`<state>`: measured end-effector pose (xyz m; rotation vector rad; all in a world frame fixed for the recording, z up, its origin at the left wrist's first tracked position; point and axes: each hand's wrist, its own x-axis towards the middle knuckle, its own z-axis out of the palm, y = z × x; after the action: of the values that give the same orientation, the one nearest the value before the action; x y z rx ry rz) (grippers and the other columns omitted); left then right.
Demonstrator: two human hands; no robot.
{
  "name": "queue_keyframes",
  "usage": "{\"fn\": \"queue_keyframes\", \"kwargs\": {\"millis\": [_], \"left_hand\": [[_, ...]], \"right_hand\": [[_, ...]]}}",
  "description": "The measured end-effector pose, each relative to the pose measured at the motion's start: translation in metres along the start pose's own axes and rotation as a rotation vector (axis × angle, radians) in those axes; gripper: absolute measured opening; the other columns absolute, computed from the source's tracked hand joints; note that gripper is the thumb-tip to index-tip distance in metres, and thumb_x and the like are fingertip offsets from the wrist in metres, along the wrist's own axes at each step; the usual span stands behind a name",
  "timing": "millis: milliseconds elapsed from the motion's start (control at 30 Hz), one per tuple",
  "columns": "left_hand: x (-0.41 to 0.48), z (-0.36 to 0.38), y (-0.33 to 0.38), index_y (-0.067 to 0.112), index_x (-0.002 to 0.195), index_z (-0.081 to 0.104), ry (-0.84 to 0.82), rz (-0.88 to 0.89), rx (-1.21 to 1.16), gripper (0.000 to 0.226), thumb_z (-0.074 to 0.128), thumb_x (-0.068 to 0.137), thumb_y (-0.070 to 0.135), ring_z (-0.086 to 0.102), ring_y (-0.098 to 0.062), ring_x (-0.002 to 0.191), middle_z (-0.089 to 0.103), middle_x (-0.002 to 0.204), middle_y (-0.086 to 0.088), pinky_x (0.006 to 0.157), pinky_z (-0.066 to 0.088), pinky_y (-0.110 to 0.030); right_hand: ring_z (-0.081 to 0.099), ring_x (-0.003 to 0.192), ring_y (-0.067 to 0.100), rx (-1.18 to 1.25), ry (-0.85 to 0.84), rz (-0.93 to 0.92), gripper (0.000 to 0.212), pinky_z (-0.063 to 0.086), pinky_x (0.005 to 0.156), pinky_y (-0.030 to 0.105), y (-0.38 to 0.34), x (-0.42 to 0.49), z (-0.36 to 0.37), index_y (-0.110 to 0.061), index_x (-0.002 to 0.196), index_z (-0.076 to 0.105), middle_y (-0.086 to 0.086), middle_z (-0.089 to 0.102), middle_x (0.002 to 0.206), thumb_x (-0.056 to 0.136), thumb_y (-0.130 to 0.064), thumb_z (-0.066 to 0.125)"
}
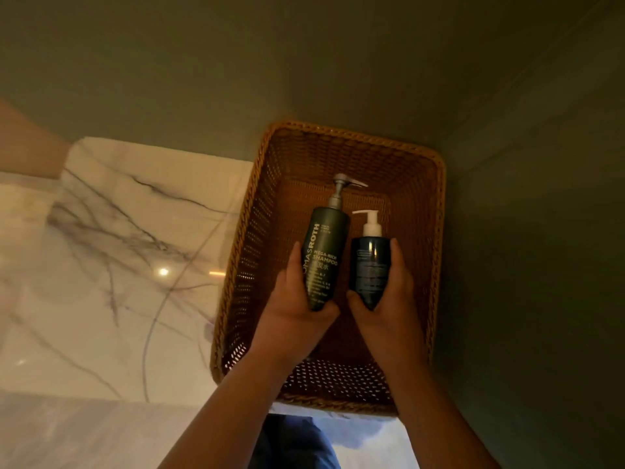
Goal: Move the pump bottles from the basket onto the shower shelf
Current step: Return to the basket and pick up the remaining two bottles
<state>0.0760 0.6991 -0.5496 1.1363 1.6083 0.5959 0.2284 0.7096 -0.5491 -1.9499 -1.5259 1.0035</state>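
A brown woven basket (pixel 416 184) stands against the dark green wall. Inside it are two pump bottles. The taller one is a dark shampoo bottle (pixel 326 245) with a grey pump, and my left hand (pixel 297 306) grips its lower part. To its right is a shorter dark bottle (pixel 370 262) with a white pump; my right hand (pixel 392 299) grips it from the right side and below. Both bottles are within the basket's walls. No shower shelf is in view.
A white marble surface (pixel 111 265) with dark veins spreads left of the basket. The green wall (pixel 524 231) closes in behind and to the right. Blue trouser fabric (pixel 297 445) shows at the bottom between my forearms.
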Motion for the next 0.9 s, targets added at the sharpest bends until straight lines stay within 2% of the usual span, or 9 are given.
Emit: {"fn": "queue_keyframes", "kwargs": {"millis": [67, 133, 200, 300, 433, 500, 600, 733, 900], "left_hand": [[-0.019, -0.014, 0.021, 0.035, 0.148, 0.007, 0.016, 0.031, -0.036, 0.099, 0.072, 0.073, 0.031, 0.047, -0.010, 0.117, 0.043, 0.135, 0.002, 0.097, 0.045, -0.039], [-0.042, -0.031, 0.040, 0.036, 0.148, 0.006, 0.043, 0.072, -0.037, 0.099, 0.071, 0.074, 0.028, 0.047, -0.008, 0.117, 0.041, 0.138, 0.003, 0.095, 0.046, -0.036], [-0.066, -0.050, 0.056, 0.038, 0.147, 0.005, 0.080, 0.115, -0.033, 0.098, 0.069, 0.073, 0.029, 0.047, -0.003, 0.112, 0.041, 0.137, 0.005, 0.090, 0.046, -0.029], [-0.098, -0.078, 0.076, 0.039, 0.146, 0.012, 0.103, 0.169, -0.089, 0.095, 0.067, 0.070, 0.028, 0.052, -0.009, 0.110, 0.047, 0.128, 0.005, 0.087, 0.052, -0.038], [-0.137, -0.112, 0.094, 0.060, 0.135, 0.016, 0.125, 0.281, -0.109, 0.090, 0.066, 0.072, 0.021, 0.052, 0.004, 0.105, 0.048, 0.118, 0.029, 0.077, 0.047, -0.014], [-0.151, -0.127, 0.097, 0.053, 0.141, 0.014, 0.121, 0.294, -0.096, 0.092, 0.068, 0.075, 0.017, 0.049, 0.008, 0.108, 0.046, 0.123, 0.028, 0.078, 0.044, -0.012], [-0.163, -0.150, 0.099, 0.047, 0.144, 0.012, 0.093, 0.324, -0.086, 0.094, 0.069, 0.076, 0.015, 0.048, 0.012, 0.108, 0.045, 0.124, 0.030, 0.076, 0.043, -0.008], [-0.174, -0.183, 0.101, 0.060, 0.137, 0.012, -0.010, 0.382, -0.075, 0.092, 0.070, 0.079, 0.017, 0.046, 0.019, 0.106, 0.041, 0.115, 0.050, 0.070, 0.043, -0.006], [-0.193, -0.227, 0.095, 0.065, 0.132, 0.014, -0.196, 0.461, -0.004, 0.088, 0.069, 0.080, 0.022, 0.047, 0.018, 0.105, 0.043, 0.115, 0.047, 0.067, 0.045, -0.010]], "right_hand": [[0.025, 0.107, -0.016, 0.010, 0.005, -0.065, 0.094, 0.032, 0.073, -0.005, -0.025, -0.010, -0.016, -0.033, 0.148, 0.010, -0.003, 0.031, 0.141, 0.079, -0.016, 0.072], [0.026, 0.102, -0.023, 0.020, 0.006, -0.129, 0.094, 0.029, 0.070, -0.011, -0.051, -0.021, -0.031, -0.034, 0.148, 0.011, -0.010, 0.030, 0.136, 0.079, -0.017, 0.072], [0.027, 0.101, -0.032, 0.034, 0.005, -0.181, 0.094, 0.028, 0.070, -0.012, -0.076, -0.034, -0.044, -0.037, 0.148, 0.010, -0.016, 0.027, 0.130, 0.079, -0.018, 0.072], [0.020, 0.107, -0.037, 0.054, 0.005, -0.230, 0.096, 0.029, 0.071, -0.012, -0.111, -0.055, -0.059, -0.042, 0.146, 0.009, -0.021, 0.027, 0.129, 0.078, -0.020, 0.072], [0.024, 0.110, -0.034, 0.128, -0.017, -0.256, 0.096, 0.030, 0.072, -0.011, -0.147, -0.091, -0.073, -0.045, 0.146, 0.010, -0.026, 0.030, 0.128, 0.078, -0.019, 0.073], [0.028, 0.112, -0.031, 0.155, -0.021, -0.266, 0.096, 0.035, 0.073, -0.007, -0.160, -0.109, -0.078, -0.048, 0.145, 0.010, -0.027, 0.031, 0.129, 0.077, -0.020, 0.074], [0.035, 0.121, -0.016, 0.204, -0.023, -0.231, 0.098, 0.046, 0.083, 0.012, -0.174, -0.137, -0.085, -0.057, 0.141, 0.009, -0.026, 0.030, 0.138, 0.076, -0.022, 0.074], [0.031, 0.117, -0.025, 0.173, 0.064, -0.179, 0.100, 0.042, 0.077, 0.003, -0.182, -0.175, -0.089, -0.063, 0.138, 0.005, -0.048, 0.022, 0.128, 0.076, -0.026, 0.075], [0.040, 0.123, -0.002, 0.181, 0.196, -0.033, 0.099, 0.042, 0.090, 0.022, -0.193, -0.233, -0.065, -0.063, 0.136, 0.004, -0.023, 0.033, 0.138, 0.077, -0.026, 0.074]]}}
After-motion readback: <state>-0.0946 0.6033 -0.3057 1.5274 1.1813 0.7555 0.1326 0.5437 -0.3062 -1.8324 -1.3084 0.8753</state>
